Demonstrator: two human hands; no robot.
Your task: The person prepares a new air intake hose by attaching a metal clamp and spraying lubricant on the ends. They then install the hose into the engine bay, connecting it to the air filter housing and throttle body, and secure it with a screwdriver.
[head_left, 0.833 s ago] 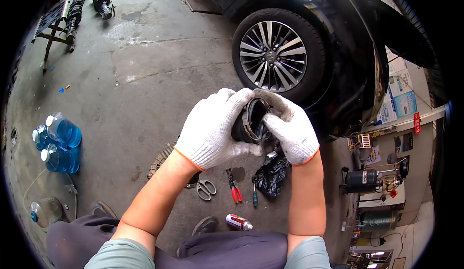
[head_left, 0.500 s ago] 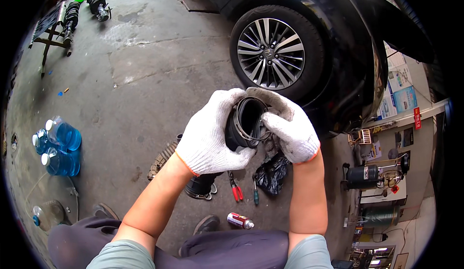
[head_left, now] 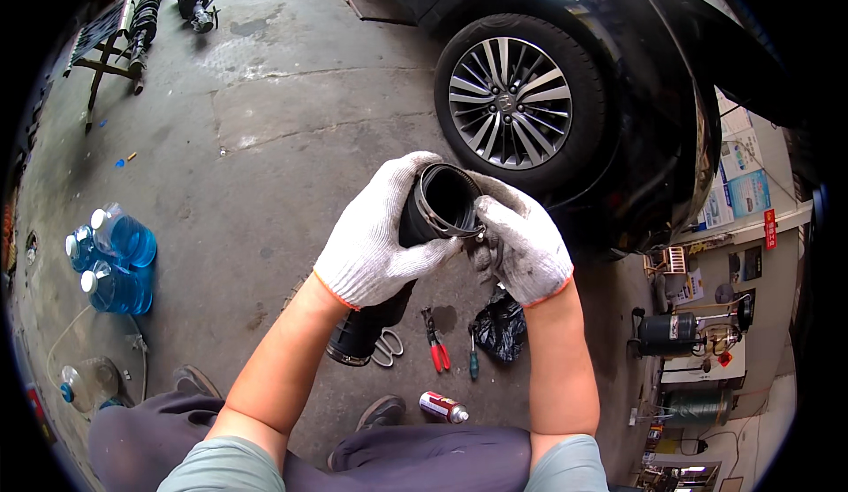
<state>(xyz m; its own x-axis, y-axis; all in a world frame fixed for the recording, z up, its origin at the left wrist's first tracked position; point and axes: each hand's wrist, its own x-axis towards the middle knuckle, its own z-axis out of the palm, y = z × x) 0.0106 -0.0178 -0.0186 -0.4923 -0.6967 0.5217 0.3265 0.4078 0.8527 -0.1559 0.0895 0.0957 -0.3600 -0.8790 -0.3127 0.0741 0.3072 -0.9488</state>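
Note:
A black rubber hose (head_left: 446,199) with a wide round mouth is held up in front of me, its open end facing the camera. A metal clamp ring circles that mouth. My left hand (head_left: 380,236), in a white knit glove, wraps around the hose body. The lower end of the hose (head_left: 358,337) hangs below my left wrist. My right hand (head_left: 521,245), in a dirty white glove, grips the rim and the clamp at the hose's right side.
A black car with an alloy wheel (head_left: 512,102) stands just beyond my hands. On the concrete floor lie scissors (head_left: 387,347), red-handled pliers (head_left: 435,344), a screwdriver (head_left: 473,355), a spray can (head_left: 442,406) and a black bag (head_left: 502,326). Blue water jugs (head_left: 119,258) sit at the left.
The hose has tilted up, so its open mouth now faces the camera. My right hand has shifted down to the rim and clamp, and the hose's lower end now hangs in view.

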